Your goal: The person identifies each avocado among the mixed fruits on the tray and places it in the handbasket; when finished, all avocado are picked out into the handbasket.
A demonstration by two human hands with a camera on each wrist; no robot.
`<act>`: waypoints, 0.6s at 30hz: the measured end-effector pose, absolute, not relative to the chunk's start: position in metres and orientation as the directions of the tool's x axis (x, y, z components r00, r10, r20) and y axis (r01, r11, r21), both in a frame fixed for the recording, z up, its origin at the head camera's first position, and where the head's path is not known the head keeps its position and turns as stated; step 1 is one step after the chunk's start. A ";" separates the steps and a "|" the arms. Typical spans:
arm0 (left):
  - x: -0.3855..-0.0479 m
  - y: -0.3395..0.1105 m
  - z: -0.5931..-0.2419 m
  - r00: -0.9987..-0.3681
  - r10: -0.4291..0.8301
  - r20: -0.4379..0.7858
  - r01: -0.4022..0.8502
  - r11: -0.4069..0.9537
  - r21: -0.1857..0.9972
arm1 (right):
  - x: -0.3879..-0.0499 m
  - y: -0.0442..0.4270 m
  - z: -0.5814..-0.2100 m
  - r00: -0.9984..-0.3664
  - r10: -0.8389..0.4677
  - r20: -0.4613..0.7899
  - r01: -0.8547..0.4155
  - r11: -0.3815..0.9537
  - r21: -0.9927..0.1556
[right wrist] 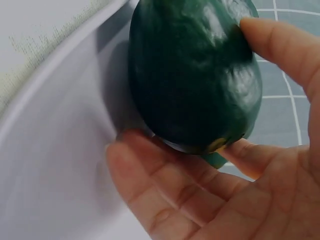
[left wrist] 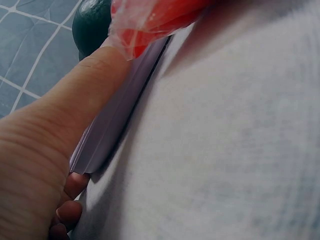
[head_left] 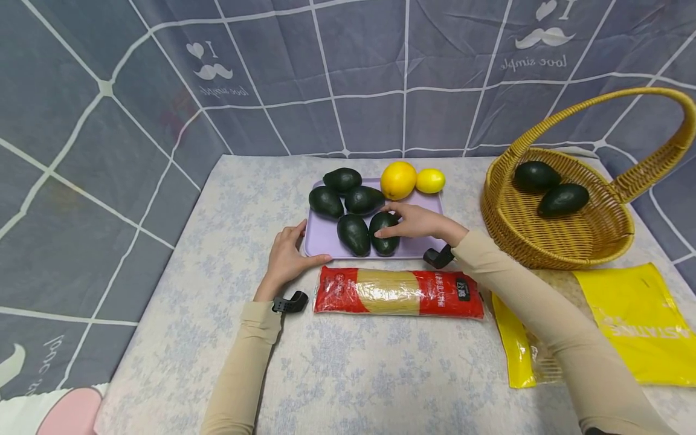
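Note:
A lilac tray (head_left: 326, 237) holds several dark green avocados. My left hand (head_left: 285, 257) holds the tray's near-left corner, thumb along the front edge and fingers at the left side. In the left wrist view the thumb (left wrist: 95, 75) lies beside the tray wall (left wrist: 107, 135). My right hand (head_left: 415, 222) grips an avocado (head_left: 385, 235) at the front of the tray, beside another avocado (head_left: 353, 235). The right wrist view shows this avocado (right wrist: 195, 75) between thumb and fingers, its underside partly hidden. An orange (head_left: 399, 180) and a lemon (head_left: 431, 180) sit at the tray's back right.
A red packet of noodles (head_left: 394, 293) lies just in front of the tray. On the right stands a wicker basket (head_left: 560, 241) with a tall handle and two avocados (head_left: 563, 200) inside. A yellow bag (head_left: 636, 326) lies before it, partly under my right forearm.

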State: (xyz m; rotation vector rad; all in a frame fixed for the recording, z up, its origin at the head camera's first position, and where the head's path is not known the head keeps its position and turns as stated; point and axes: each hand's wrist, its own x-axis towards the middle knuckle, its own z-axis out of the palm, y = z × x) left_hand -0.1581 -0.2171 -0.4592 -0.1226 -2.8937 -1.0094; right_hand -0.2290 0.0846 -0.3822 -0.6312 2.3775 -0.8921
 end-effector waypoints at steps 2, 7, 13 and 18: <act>-0.158 -0.217 -0.459 -0.994 0.052 0.097 0.101 0.781 0.616 | -0.231 0.085 -0.384 -0.746 -0.588 -0.313 -0.209 0.652 -0.728; -0.159 -0.217 -0.458 -0.994 0.054 0.096 0.102 0.782 0.615 | -0.234 0.088 -0.388 -0.735 -0.592 -0.331 -0.157 0.623 -0.766; -0.158 -0.217 -0.457 -0.995 0.049 0.091 0.095 0.781 0.617 | -0.235 0.094 -0.389 -0.741 -0.567 -0.361 -0.087 0.614 -0.784; -0.158 -0.217 -0.458 -0.995 0.051 0.088 0.095 0.779 0.620 | -0.234 0.102 -0.392 -0.745 -0.558 -0.364 -0.079 0.616 -0.784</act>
